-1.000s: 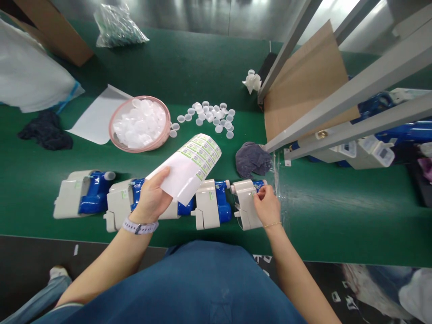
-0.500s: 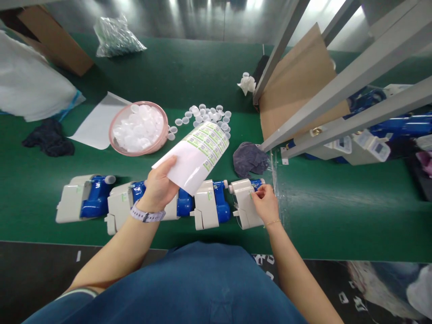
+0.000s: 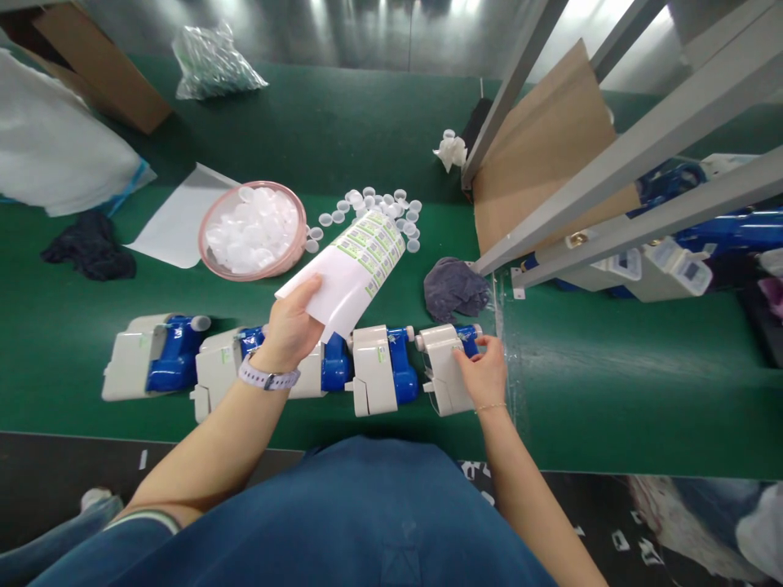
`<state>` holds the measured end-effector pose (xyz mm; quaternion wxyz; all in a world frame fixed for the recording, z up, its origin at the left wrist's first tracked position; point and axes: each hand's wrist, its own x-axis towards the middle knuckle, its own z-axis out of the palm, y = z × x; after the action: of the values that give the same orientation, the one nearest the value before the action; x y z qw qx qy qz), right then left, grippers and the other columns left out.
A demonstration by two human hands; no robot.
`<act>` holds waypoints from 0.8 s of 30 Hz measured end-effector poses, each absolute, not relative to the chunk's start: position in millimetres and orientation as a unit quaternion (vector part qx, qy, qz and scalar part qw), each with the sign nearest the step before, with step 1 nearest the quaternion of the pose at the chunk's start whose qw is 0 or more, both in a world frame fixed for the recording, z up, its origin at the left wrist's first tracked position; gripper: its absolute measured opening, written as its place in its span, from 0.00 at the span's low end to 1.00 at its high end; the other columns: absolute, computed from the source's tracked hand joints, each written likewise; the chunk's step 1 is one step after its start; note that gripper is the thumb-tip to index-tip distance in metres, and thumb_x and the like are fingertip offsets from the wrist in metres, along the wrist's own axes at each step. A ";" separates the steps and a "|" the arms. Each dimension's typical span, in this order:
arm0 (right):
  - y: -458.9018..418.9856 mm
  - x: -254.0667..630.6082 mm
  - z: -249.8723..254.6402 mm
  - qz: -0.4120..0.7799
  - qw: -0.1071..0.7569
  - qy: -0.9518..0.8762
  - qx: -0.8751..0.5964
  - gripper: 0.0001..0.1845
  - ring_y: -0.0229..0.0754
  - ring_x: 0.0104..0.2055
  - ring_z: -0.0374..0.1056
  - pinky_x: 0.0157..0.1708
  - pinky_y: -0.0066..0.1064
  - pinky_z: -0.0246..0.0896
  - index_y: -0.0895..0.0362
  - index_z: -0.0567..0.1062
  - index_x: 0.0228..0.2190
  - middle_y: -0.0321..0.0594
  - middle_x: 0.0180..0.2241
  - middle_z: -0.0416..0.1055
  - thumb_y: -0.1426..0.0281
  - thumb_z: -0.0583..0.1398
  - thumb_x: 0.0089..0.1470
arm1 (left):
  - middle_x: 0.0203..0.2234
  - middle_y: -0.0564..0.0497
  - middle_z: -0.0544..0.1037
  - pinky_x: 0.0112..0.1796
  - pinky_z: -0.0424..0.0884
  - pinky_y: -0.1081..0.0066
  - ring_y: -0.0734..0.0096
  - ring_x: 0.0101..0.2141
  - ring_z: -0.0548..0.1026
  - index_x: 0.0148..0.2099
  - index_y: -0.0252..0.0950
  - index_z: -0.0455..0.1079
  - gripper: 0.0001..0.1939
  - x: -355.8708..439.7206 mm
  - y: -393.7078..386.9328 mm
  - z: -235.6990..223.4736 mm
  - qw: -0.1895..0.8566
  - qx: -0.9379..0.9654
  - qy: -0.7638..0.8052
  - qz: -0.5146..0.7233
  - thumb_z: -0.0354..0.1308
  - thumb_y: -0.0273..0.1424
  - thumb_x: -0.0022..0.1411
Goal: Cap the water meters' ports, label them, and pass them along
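My left hand [image 3: 292,330] is closed on a sheet of stickers [image 3: 355,265], white at the near end with rows of green-and-white labels on the far part; the sheet bends as it hangs over the row of units. My right hand [image 3: 483,371] lies over the rightmost white-and-blue pump-like unit [image 3: 449,383]. Its thumb touches the white casing and the other fingers are apart from it, near the blue part. Left of it stands another such unit [image 3: 374,383] with a small green label on its casing. Further units of this kind [image 3: 138,359] line the left, one partly hidden by my left hand.
A pink bowl [image 3: 299,244] heaped with white plastic caps stands behind the row. Loose caps [image 3: 369,200] lie beside it. A grey cloth [image 3: 456,289] is behind the rightmost unit. Grey metal bars [image 3: 587,187] and cardboard [image 3: 544,147] take up the right side.
My right hand's fingers have spread from a pinch, and its thumb now rests on the casing. The sticker sheet has tilted and shifted slightly left. A person's leg has appeared at the lower left.
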<state>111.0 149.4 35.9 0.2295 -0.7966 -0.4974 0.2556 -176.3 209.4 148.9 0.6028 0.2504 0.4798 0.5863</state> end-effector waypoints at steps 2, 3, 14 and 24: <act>151.0 114.5 31.5 0.278 0.246 -0.474 -0.798 0.24 0.37 0.25 0.62 0.32 0.34 0.59 0.56 0.65 0.36 0.42 0.39 0.69 0.57 0.62 0.39 | 0.52 0.44 0.71 0.58 0.59 0.51 0.50 0.58 0.62 0.53 0.35 0.66 0.21 -173.7 226.6 146.4 0.574 0.284 0.463 0.613 0.59 0.34 0.57; 152.3 116.4 29.9 0.291 0.252 -0.464 -0.798 0.24 0.37 0.25 0.62 0.32 0.34 0.60 0.56 0.65 0.35 0.42 0.37 0.69 0.56 0.62 0.39 | 0.52 0.44 0.70 0.59 0.58 0.52 0.51 0.58 0.62 0.53 0.35 0.66 0.22 -171.9 238.4 144.6 0.557 0.298 0.454 0.629 0.59 0.35 0.57; 100.8 79.6 45.0 0.199 0.073 -0.600 -0.771 0.49 0.58 0.64 0.44 0.56 0.65 0.38 0.60 0.48 0.61 0.58 0.62 0.51 0.48 0.56 0.46 | 0.60 0.49 0.61 0.61 0.48 0.56 0.61 0.62 0.55 0.56 0.44 0.63 0.23 -167.3 161.2 108.8 0.560 0.240 0.578 0.544 0.57 0.43 0.60; 106.1 95.3 43.3 0.287 0.034 -0.582 -0.760 0.60 0.61 0.67 0.33 0.58 0.66 0.37 0.59 0.39 0.64 0.55 0.66 0.39 0.42 0.57 0.40 | 0.54 0.42 0.68 0.55 0.55 0.55 0.56 0.57 0.62 0.51 0.38 0.66 0.28 -160.7 14.5 6.2 0.731 0.015 0.604 0.317 0.51 0.52 0.57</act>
<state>95.3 106.1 43.3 0.0341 -0.7597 -0.5824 0.2872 -160.7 14.5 6.2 0.7309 0.0152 0.6043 0.3167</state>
